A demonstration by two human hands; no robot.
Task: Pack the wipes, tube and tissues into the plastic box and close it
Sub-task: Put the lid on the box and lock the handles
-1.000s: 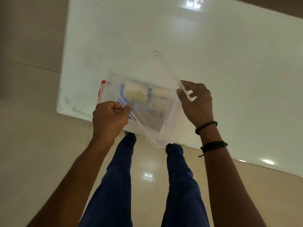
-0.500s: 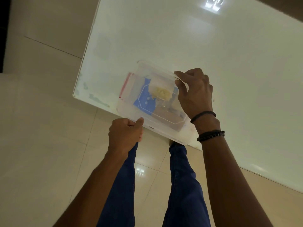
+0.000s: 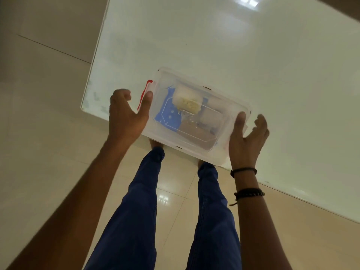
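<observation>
The clear plastic box (image 3: 220, 98) lies on the near-left corner of the white table (image 3: 224, 41), with its lid down on top. Through the lid I see a blue wipes pack (image 3: 168, 112), a white and yellow tissue pack (image 3: 187, 100) and a pale item (image 3: 212, 114) beside it. I cannot pick out the tube. My left hand (image 3: 124, 117) holds the box's left end, its thumb on the lid beside the red latch (image 3: 143, 93). My right hand (image 3: 248, 139) holds the right end, thumb on the lid's edge and fingers behind the end.
The box overhangs the table's near edge slightly. My legs in blue trousers (image 3: 140, 201) stand on a beige tiled floor (image 3: 44, 133) below the table corner. Two dark bracelets (image 3: 246, 182) sit on my right wrist.
The lid has come down flat onto the box. My left hand moved from the near side to the left end, and my right hand moved from the top to the right end.
</observation>
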